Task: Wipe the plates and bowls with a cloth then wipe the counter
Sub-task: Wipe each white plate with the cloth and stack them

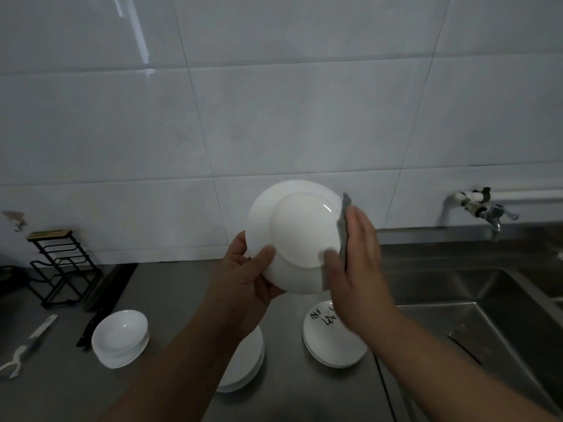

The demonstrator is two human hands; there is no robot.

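White plate (pixel 304 233) held above the table (pixel 182 300), underside facing up. The left hand (pixel 246 278) has its grip pinching the lower rim, and the right hand (pixel 356 257) pinches a grey cloth (pixel 344 233) over the right rim. Dish-wiping seems under way; next, probably turn the plate to wipe the rest.

1. We face a wall (pixel 274 86) of pale grey tiles, dimly lit, with a streak of reflected light (pixel 134 28) at 11 o'clock.
2. At 3 o'clock a tap (pixel 495 216) juts from the wall above a steel sink (pixel 502 300).
3. At 9 o'clock a black wire rack (pixel 64 264) stands on the grey bench (pixel 170 300).
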